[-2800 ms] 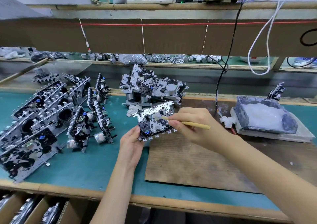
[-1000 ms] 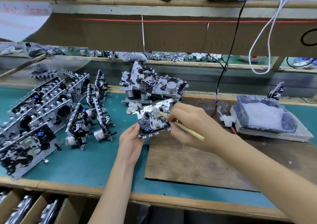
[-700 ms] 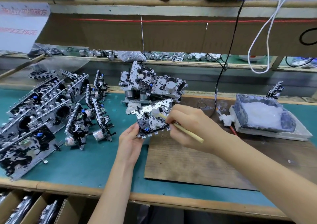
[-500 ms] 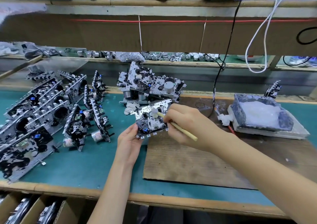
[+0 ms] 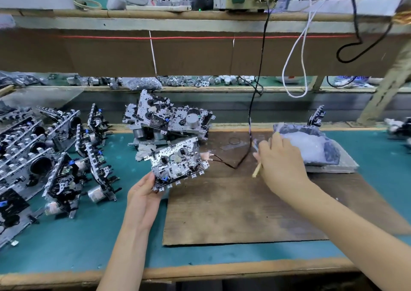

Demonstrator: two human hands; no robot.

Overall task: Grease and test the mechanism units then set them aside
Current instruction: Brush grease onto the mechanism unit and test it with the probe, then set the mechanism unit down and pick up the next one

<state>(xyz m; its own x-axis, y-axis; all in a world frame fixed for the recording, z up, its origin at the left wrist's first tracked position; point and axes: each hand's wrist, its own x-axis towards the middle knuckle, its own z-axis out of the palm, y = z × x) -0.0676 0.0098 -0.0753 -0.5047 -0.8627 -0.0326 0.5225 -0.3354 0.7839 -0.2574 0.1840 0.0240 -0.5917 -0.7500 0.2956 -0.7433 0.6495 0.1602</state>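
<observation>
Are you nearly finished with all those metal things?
Not yet. The rows of units on the left look finished and set aside. The left hand holds one unit, while the right hand holds the brush by the grease tub. The pile behind probably still waits.

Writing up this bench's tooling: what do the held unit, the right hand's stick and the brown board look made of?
Unit: stamped metal, bright silver with punched holes and tabs, plus seemingly black plastic parts.
Stick: pale tan, matte, likely wood or bamboo; blurred.
Board: brown, matte, streaked and worn, thin dark edge; probably hardboard or plywood.
</observation>
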